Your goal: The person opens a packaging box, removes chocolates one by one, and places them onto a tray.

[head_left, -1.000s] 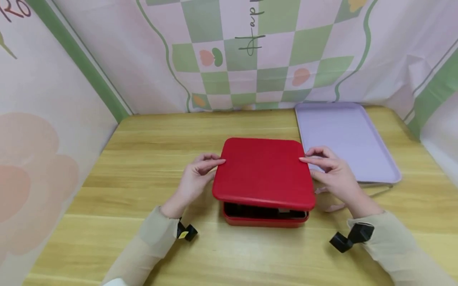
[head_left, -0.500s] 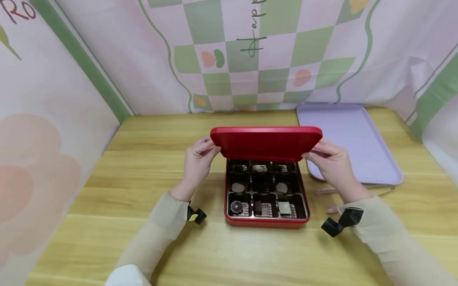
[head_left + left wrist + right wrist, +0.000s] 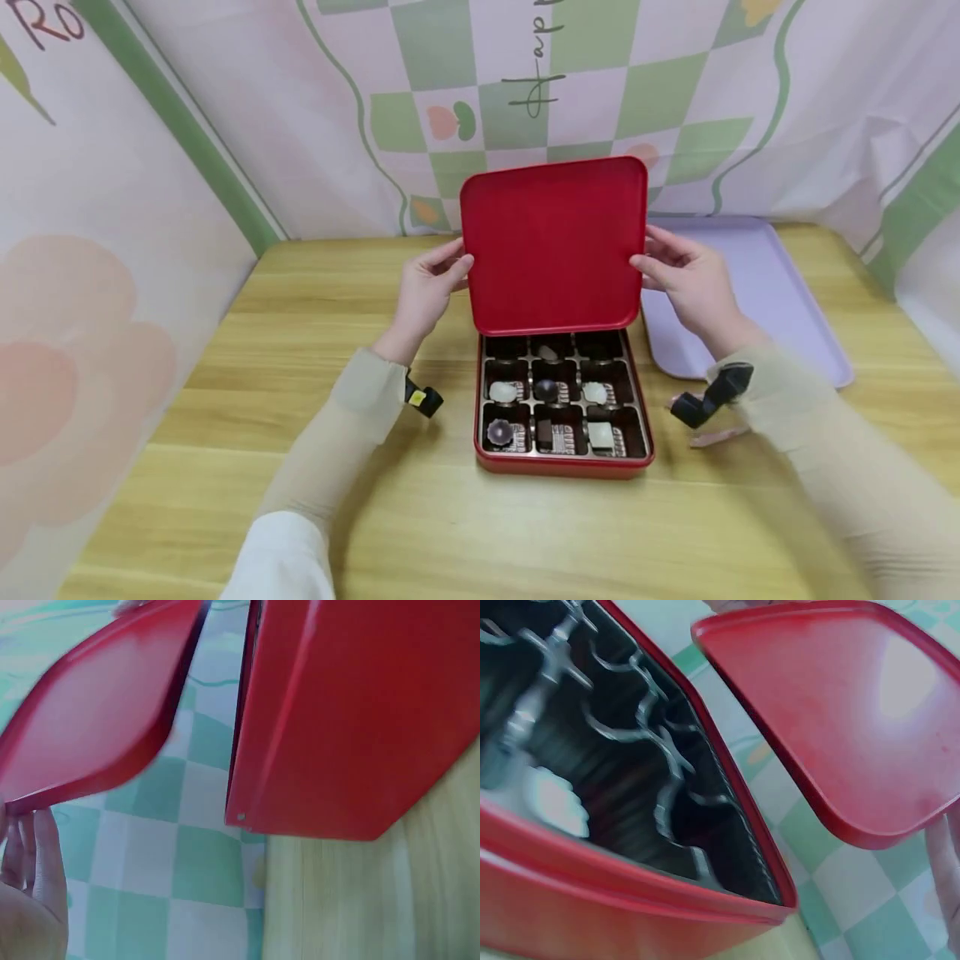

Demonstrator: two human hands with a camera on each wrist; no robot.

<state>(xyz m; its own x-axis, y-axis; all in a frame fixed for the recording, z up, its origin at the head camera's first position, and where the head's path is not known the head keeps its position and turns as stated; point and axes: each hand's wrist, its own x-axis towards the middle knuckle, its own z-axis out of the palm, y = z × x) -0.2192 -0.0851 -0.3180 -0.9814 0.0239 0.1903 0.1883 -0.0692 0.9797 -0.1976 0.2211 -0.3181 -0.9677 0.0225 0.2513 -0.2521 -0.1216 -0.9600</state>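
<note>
1. Where the red lid [image 3: 555,246] leaned low over the box [image 3: 566,469] half a second ago, it now stands steeply raised, apart from the box, inside facing me.
2. Left hand [image 3: 427,292], right hand [image 3: 697,283]: I pinch the lid's opposite side edges between thumbs and fingers.
3. Lid plain, corners rounded; box red too, on the wooden table [image 3: 465,537], near the lilac tray [image 3: 750,292].
</note>
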